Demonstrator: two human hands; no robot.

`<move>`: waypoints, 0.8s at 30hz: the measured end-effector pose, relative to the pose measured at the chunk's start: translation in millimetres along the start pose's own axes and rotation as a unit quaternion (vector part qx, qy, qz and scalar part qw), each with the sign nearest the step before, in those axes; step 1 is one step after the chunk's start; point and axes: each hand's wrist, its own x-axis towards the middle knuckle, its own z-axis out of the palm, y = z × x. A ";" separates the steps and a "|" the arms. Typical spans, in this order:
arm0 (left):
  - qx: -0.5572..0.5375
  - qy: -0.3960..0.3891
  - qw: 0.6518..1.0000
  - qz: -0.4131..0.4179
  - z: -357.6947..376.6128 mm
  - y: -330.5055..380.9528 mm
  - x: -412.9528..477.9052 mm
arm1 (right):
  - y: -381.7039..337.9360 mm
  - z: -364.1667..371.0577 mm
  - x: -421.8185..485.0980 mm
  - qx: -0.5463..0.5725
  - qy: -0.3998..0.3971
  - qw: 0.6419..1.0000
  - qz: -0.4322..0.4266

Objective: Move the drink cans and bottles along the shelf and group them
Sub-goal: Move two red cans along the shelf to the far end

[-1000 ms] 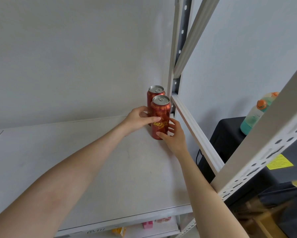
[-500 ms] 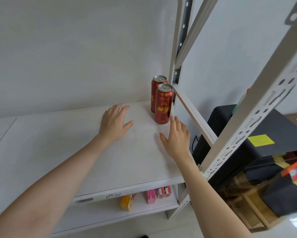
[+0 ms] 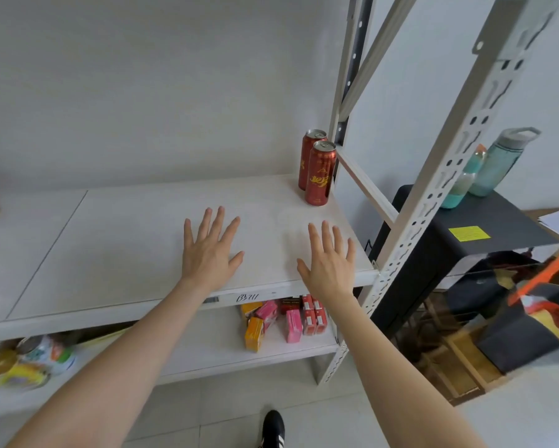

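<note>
The scene is lit brightly and evenly by soft, diffuse light; no single source is seen. Only faint, soft-edged shadows are cast on the white shelf [image 3: 126, 240] around the left grip [image 3: 207, 253] and the right grip [image 3: 328, 270]. Small highlights are caught on the tops of the red cans [image 3: 320, 176] beyond the right grip. Straight lines are bent by the wide lens: the upright post [image 3: 433, 195] to the right of the right grip is bowed. The jars [image 3: 29, 360] below and far left of the left grip are smeared by blur, and the orange and black objects [image 3: 536, 305] far right of the right grip are soft. The area around both grips is rendered sharply.
</note>
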 end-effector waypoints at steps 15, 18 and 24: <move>0.030 0.028 0.999 -0.023 -50.1 -62.0 -116.5 | -92.3 -35.7 -87.1 0.000 -0.007 0.999 -0.031; 0.031 0.034 0.999 -0.025 -57.7 -89.8 -137.3 | -125.3 -37.3 -99.6 0.007 -0.005 0.999 -0.036; 0.043 0.025 0.998 -0.023 -69.8 -165.9 -178.3 | -207.2 -35.9 -121.2 0.025 0.013 0.999 -0.034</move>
